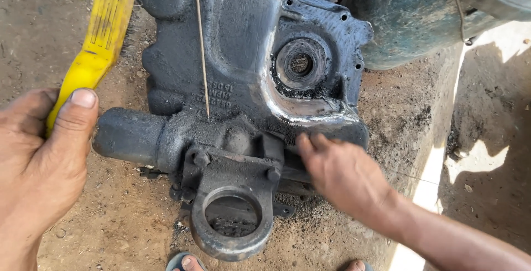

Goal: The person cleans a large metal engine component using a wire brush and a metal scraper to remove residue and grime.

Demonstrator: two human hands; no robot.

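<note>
A large black cast-iron machine housing (232, 55), greasy and dirt-caked, lies on the ground at the centre. It has a round bore (300, 64), a bright scraped edge and a ring-shaped lug (232, 215) at its near end. My left hand (38, 166) grips the handle of a yellow brush (99, 33) that angles up to the left of the housing. My right hand (343, 174) rests with its fingertips on the housing's lower right edge, amid loose black grime. A thin straw-like stick (202, 44) lies across the casting.
Sandy, oil-stained ground (110, 232) surrounds the housing. A big blue-green cylindrical part (409, 16) sits at the upper right. A raised concrete edge (437, 155) runs down the right, with sunlit ground beyond. Toes in sandals (185, 262) show at the bottom.
</note>
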